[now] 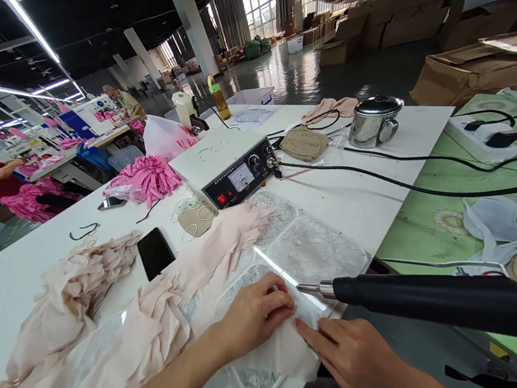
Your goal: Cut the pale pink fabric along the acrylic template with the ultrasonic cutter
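Note:
My left hand (pixel 254 316) rests on a pale pink fabric piece (pixel 286 353) at the near table edge, its fingertips pinched together on the cloth. My right hand (pixel 356 357) lies just right of it, index finger pressed on the same piece, fingers curled. A black handheld welding tool (pixel 434 301) with a metal tip (pixel 309 288) hangs just above both hands, pointing left at the fabric. Neither hand holds the tool.
Piles of pink fabric pieces (pixel 78 295) lie left of my hands, beside a black phone (pixel 155 252). A control box (pixel 241 180) with a meter, black cables (pixel 402 187) and a steel pot (pixel 374 121) stand farther back. Other people sit at sewing tables far left.

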Motion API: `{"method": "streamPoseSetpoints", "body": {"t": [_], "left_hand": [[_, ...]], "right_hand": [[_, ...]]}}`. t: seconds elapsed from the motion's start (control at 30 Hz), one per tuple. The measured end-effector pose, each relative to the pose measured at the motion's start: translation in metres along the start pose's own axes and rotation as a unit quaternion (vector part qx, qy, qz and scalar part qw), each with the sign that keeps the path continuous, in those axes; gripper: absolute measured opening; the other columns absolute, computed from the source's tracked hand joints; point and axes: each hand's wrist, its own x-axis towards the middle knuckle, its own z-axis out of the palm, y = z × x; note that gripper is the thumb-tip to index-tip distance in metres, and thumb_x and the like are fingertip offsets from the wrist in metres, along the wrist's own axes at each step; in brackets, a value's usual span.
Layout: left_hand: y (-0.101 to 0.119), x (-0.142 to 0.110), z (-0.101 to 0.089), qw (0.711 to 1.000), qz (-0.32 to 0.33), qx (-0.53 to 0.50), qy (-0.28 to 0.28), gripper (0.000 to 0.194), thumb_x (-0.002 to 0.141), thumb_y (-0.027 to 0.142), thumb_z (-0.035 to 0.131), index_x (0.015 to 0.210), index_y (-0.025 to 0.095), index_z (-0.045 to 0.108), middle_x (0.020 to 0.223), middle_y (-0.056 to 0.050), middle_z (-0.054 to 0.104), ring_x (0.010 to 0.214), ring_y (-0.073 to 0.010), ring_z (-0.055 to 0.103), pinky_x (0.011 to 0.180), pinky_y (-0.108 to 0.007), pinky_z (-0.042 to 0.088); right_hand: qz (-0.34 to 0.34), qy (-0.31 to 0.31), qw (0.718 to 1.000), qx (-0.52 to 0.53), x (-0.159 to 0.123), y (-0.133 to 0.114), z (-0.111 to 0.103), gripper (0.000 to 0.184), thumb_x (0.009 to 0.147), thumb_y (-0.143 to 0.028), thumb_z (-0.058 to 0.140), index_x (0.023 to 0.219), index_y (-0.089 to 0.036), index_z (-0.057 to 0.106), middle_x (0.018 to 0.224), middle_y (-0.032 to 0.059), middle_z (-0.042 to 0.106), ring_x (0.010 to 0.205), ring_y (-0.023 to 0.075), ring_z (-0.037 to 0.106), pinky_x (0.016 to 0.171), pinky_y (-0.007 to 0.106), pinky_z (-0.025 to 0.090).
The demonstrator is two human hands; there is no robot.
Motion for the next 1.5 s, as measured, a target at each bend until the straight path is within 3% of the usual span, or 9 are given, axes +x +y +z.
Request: {"method": "streamPoseSetpoints", "body": {"t": [0.57,0.9,1.07,1.17,1.27,1.5], "left_hand": [[-0.001,-0.005,0.004,1.0,0.011,0.007,0.027,0.016,0.095,0.025,0.055,0.091,0.017,0.068,0.103,-0.007,0.06,0.07,-0.0106,0.059,0.066,-0.021,0.048],[0.0,-0.007,0.003,1.0,0.006,0.017,0.014,0.017,0.094,0.025,0.055,0.098,0.018,0.07,0.106,-0.008,0.06,0.064,-0.0092,0.056,0.063,-0.021,0.049],[0.003,-0.004,-0.004,0.999,-0.019,-0.035,-0.013,0.016,0.089,0.017,0.056,0.102,0.017,0.066,0.109,-0.008,0.059,0.061,-0.0078,0.054,0.056,-0.018,0.047],[0.003,-0.002,-0.008,0.996,-0.045,-0.07,-0.027,0.009,0.087,0.015,0.058,0.093,0.016,0.065,0.107,-0.008,0.059,0.059,-0.0067,0.052,0.053,-0.017,0.046],[0.002,-0.003,-0.01,0.995,-0.049,-0.078,-0.04,0.011,0.088,0.016,0.057,0.086,0.015,0.067,0.11,-0.008,0.059,0.062,-0.0072,0.054,0.056,-0.018,0.047],[-0.003,-0.008,-0.006,0.999,-0.011,-0.044,-0.031,0.025,0.098,0.027,0.049,0.101,0.02,0.073,0.115,-0.01,0.058,0.074,-0.0111,0.059,0.073,-0.025,0.052]], "right_hand": [[0.006,-0.004,1.0,0.007,0.002,-0.001,-0.002,0.035,0.094,-0.011,0.033,0.117,-0.01,0.06,0.068,0.0008,0.057,0.052,0.0122,0.055,0.045,0.028,0.035],[-0.005,-0.005,1.0,0.012,0.0,0.001,-0.002,0.035,0.091,-0.01,0.038,0.119,-0.009,0.059,0.068,0.0016,0.057,0.053,0.0129,0.054,0.047,0.029,0.033],[-0.005,-0.015,1.0,0.016,0.0,0.002,-0.003,0.035,0.091,-0.01,0.04,0.12,-0.009,0.058,0.07,0.0017,0.058,0.054,0.0125,0.054,0.047,0.028,0.033],[-0.005,-0.02,1.0,0.019,-0.001,0.001,-0.003,0.035,0.09,-0.009,0.042,0.121,-0.009,0.057,0.07,0.0016,0.058,0.054,0.0125,0.055,0.048,0.028,0.034],[-0.003,-0.023,1.0,0.019,-0.002,0.001,-0.002,0.035,0.088,-0.01,0.044,0.122,-0.01,0.057,0.071,0.0018,0.059,0.055,0.0126,0.055,0.048,0.028,0.033],[0.002,-0.03,0.999,0.019,-0.001,0.001,-0.003,0.038,0.085,-0.01,0.049,0.122,-0.01,0.056,0.073,0.002,0.06,0.056,0.0132,0.055,0.048,0.029,0.033]]}}
